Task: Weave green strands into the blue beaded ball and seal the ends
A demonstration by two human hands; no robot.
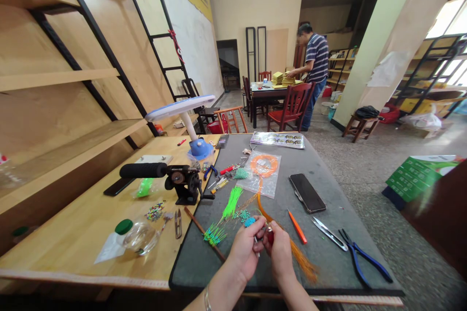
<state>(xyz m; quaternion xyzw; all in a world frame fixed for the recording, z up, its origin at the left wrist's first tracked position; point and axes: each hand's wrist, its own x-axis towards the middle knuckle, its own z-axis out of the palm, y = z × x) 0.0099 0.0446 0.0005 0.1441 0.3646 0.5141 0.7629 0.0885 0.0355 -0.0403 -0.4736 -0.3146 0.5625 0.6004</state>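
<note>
Near the front of the grey mat (321, 257), my two hands meet with their fingertips close together. My left hand (245, 249) is closed in a pinch; a thin pale stick pokes out below its fingers, and what it grips is mostly hidden. A bright blue piece (250, 222) shows at its fingertips; I cannot tell whether it is held. My right hand (280, 251) is closed around a small red object with a metallic end (270, 234), its kind unclear. Just behind my right hand runs a bundle of orange fibres (304, 263). Teal beads (242, 215) lie beyond my left hand.
On the right lie a phone (307, 192), an orange tool (297, 227), thread snips (330, 234) and blue-handled pliers (363, 257). Leftward are green-yellow strands (215, 234), a brown stick (199, 221), a black hand-cranked device (182, 184) and a green-capped jar (140, 238). A person (315, 68) stands at a far table.
</note>
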